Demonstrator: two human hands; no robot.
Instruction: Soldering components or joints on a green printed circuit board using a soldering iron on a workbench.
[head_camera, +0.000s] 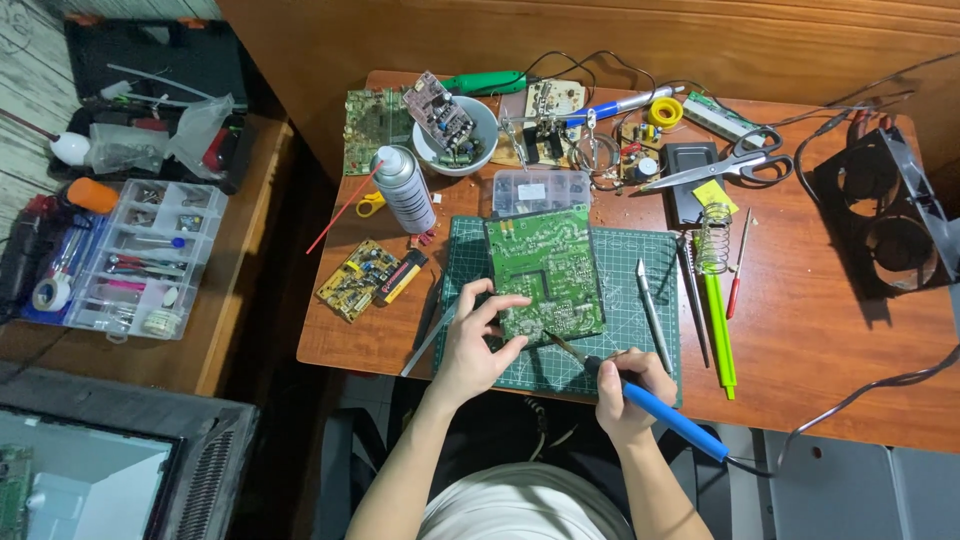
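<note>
Crowding the reddish-brown wooden worktop (830, 300) were tools and electronic parts: a green cutting mat (640, 250) near its front edge, a white bowl (480, 135) holding a small circuit board, a grey spray can (403, 187) with a red straw, a clear parts box (541, 190), scissors (735, 160), a coiled iron stand (712, 238), and a black fan frame (885, 215) at the right side. Left of the worktop, on a lower wooden bench, sat a clear compartment organiser (140, 255) and an open black tool case (150, 100). A large green circuit board (545, 265) lay on the mat, solder side up. The left hand (475, 335) rested on the board's near left corner, fingers curled and pressing it down. The right hand (625, 385) was wrapped around the blue handle of a soldering iron (660, 410), gripped like a pen, its metal tip slanting up and left to the board's lower edge, its cord trailing off to the right. Both forearms came in from the bottom of the view, bent inward toward the board.
</note>
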